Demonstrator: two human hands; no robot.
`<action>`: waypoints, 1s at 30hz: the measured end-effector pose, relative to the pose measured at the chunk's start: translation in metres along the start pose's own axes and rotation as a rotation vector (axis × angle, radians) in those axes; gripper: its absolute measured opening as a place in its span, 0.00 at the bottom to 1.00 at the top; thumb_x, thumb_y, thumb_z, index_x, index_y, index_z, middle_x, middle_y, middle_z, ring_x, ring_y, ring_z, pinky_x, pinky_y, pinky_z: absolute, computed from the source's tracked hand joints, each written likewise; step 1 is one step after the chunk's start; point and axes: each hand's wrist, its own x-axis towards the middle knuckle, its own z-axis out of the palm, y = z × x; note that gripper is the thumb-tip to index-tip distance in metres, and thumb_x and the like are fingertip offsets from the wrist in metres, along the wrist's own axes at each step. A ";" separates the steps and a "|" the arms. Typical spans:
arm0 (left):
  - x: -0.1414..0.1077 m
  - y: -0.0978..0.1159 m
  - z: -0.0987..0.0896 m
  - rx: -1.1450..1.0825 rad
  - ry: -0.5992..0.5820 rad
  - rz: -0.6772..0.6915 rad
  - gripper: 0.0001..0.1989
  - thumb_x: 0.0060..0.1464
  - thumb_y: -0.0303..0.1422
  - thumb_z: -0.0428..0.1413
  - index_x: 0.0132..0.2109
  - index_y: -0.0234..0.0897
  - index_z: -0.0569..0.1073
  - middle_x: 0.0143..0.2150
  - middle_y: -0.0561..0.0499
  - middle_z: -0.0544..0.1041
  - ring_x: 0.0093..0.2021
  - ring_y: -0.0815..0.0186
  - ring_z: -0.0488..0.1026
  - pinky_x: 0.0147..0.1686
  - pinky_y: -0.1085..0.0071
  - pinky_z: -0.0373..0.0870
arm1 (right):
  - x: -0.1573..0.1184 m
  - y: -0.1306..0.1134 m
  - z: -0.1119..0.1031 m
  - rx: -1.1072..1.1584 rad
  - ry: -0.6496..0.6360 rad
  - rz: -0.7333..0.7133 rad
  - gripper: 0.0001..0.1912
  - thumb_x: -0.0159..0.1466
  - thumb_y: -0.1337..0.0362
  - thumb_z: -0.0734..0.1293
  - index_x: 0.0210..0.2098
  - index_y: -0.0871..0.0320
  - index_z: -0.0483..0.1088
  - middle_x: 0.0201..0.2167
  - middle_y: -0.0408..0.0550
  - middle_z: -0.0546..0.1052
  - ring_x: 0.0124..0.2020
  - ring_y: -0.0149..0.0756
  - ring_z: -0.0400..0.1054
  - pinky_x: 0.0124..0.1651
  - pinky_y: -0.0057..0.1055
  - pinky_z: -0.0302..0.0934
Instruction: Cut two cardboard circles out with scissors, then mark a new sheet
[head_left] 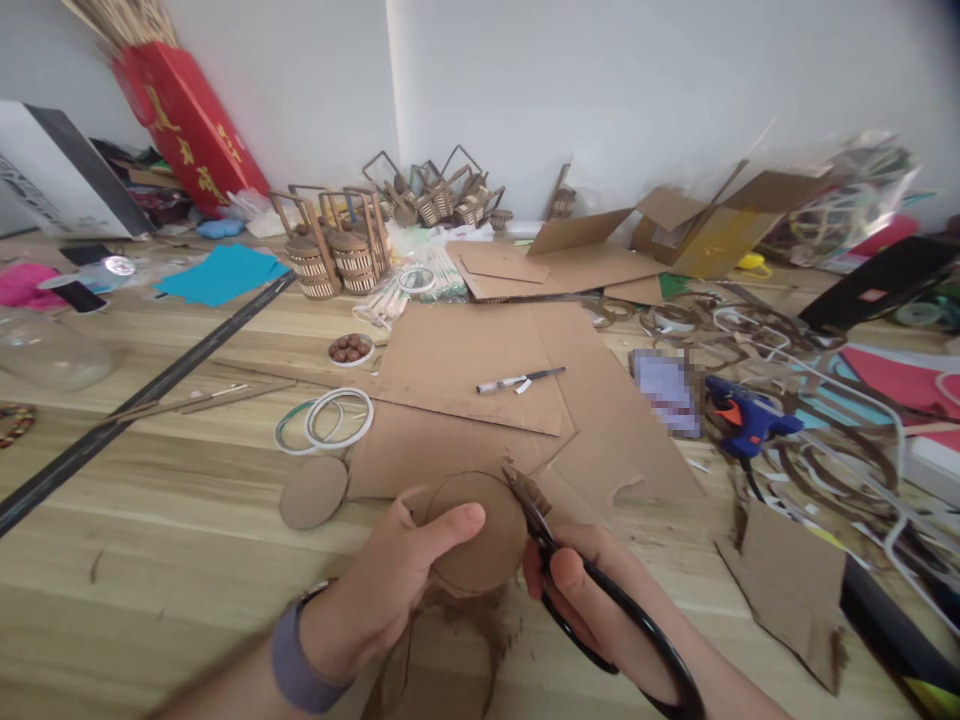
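Observation:
My left hand [401, 565] grips a round cardboard disc [487, 550], thumb pressed on its face. A drawn line runs near the disc's edge. My right hand [592, 580] has its fingers in the black handles of a pair of scissors [540, 525], whose blades sit at the disc's upper right edge. A strip of cardboard shows by the blades. Left of my left hand a second cardboard disc [315, 492] lies on the table. Beneath my hands are a cardboard piece [442, 655] and brown scraps.
Cardboard sheets [472, 345] with a pen [517, 381] lie ahead. White rings [339, 418] and a dish of brown beads [350, 349] are to the left. A blue glue gun [750, 415] and tangled strips crowd the right. Small woven baskets [360, 250] stand at the back.

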 end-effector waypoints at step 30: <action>0.002 -0.003 -0.005 0.043 -0.009 -0.021 0.20 0.39 0.42 0.72 0.39 0.35 0.83 0.33 0.45 0.85 0.39 0.53 0.82 0.41 0.63 0.76 | 0.002 -0.003 -0.005 -0.040 -0.045 -0.006 0.44 0.58 0.24 0.48 0.28 0.59 0.68 0.10 0.35 0.59 0.12 0.27 0.51 0.19 0.27 0.49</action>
